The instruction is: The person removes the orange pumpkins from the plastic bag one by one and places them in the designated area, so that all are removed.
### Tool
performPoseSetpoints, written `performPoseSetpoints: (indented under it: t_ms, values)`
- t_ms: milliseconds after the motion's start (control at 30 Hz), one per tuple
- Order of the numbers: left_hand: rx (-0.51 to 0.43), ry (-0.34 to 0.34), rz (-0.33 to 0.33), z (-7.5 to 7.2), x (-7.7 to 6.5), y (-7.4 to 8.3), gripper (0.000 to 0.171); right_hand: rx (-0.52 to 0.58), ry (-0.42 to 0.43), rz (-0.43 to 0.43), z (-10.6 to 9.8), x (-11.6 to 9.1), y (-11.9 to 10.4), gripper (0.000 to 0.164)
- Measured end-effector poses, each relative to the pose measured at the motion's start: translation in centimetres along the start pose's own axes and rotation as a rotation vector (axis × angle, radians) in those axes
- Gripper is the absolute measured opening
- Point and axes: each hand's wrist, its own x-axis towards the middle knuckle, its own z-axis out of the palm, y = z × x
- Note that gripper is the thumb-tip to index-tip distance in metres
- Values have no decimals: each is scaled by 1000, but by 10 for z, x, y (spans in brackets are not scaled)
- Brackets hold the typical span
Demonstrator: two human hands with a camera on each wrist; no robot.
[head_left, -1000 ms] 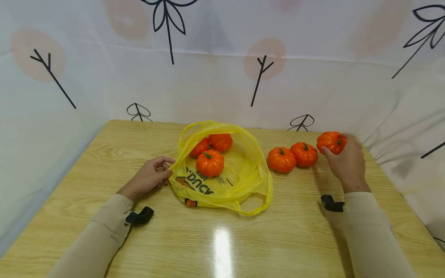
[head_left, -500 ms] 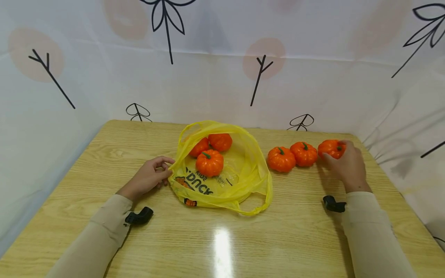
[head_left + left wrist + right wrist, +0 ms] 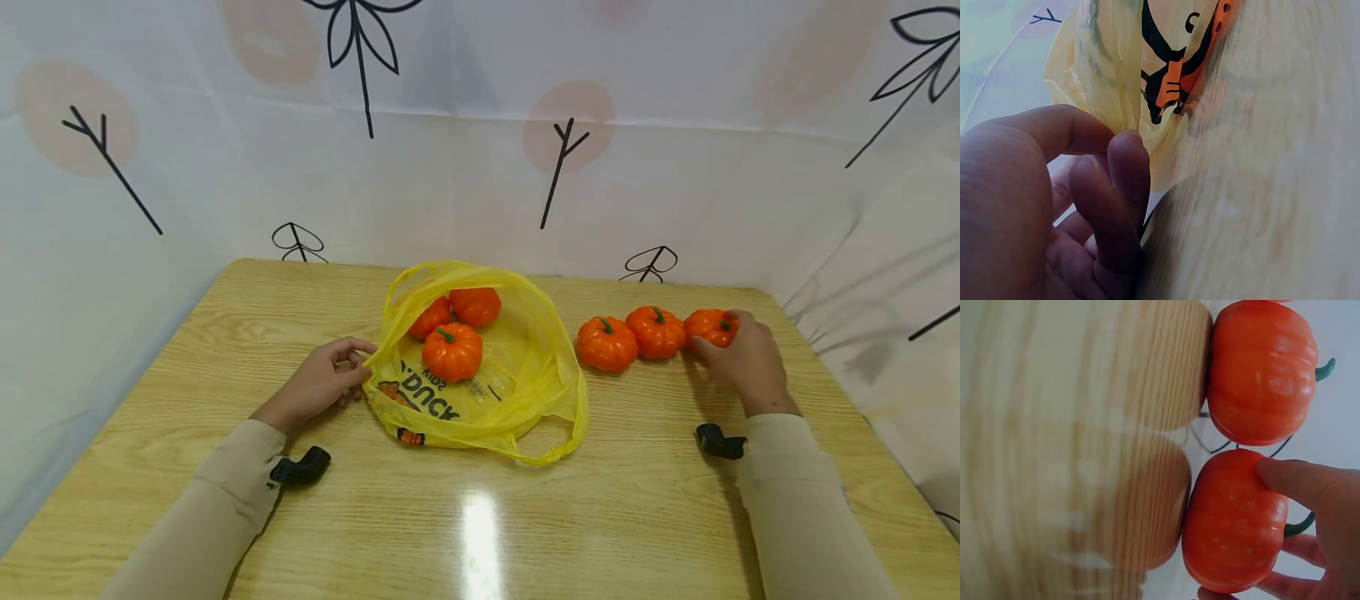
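Observation:
A yellow plastic bag (image 3: 553, 379) lies with its mouth spread toward me, and three orange toy pumpkins (image 3: 453, 353) show inside it. My left hand (image 3: 322, 379) pinches the bag's left edge between thumb and fingertips, which the left wrist view shows up close on the thin film (image 3: 1116, 75). At the right, my right hand (image 3: 752, 362) grips another pumpkin (image 3: 707, 327), thumb on one side and fingers round the other; its green stem stands beside the palm in the right wrist view. This pumpkin is low at the table, at the right end of a row.
Two pumpkins, a left one (image 3: 607, 344) and a middle one (image 3: 656, 332), sit side by side right of the bag. The wooden table (image 3: 600, 525) ends at a patterned white cloth (image 3: 465, 183) behind. One bag handle (image 3: 566, 433) spreads toward the front.
My right hand has lowered its pumpkin to the table, at the right end of the row beside the middle one. My left hand and the bag stay put.

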Motion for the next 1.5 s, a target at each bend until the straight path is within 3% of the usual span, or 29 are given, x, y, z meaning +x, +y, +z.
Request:
performPoseSetpoints:
  t_ms: [533, 900, 1133, 1500]
  values:
    - [-17, 0, -7, -1, -1, 0, 36, -38, -9, -14, 2, 0, -3, 82]
    - [-18, -3, -3, 0, -1, 1, 36, 8, -12, 40, 2, 0, -4, 82]
    - [-14, 1, -3, 0, 0, 1, 35, 83, 130, 24, 2, -4, -15, 70]
    - [-18, -1, 2, 1, 0, 0, 34, 202, 348, -94, 11, -12, -44, 53]
